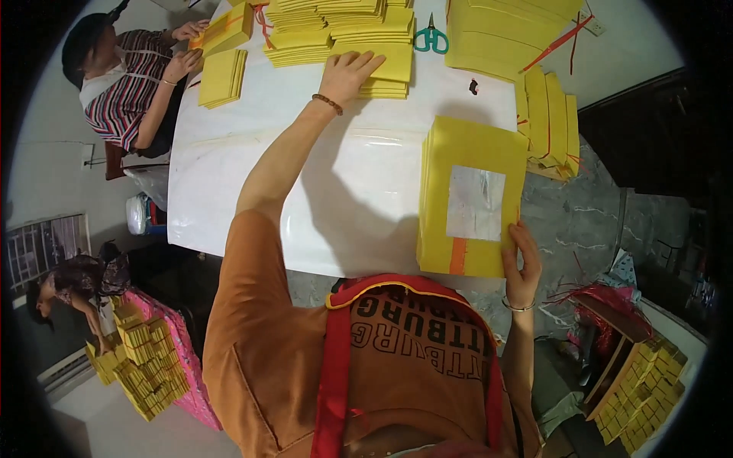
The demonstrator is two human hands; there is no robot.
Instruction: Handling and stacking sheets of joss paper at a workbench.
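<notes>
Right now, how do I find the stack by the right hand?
Find the big white table, then its near right corner. The yellow stack there has the right hand alongside. Unlike the stacks farther back, it has a silvery rectangle on top.

One white-patched yellow stack (477,145); one pair of scissors (431,38); two co-workers (114,80); one table (366,172)

The left arm (279,164) stretches far over the surface (229,175), its elbow slightly bent above the near-left part. The left hand (347,75) lies palm down toward the far side, fingers (365,62) nearly straight, aimed rightward. By the surface's near-right corner, the right hand (524,263) is gently curved, thumb apart from the fingers, the right forearm (521,336) nearer the body.
</notes>
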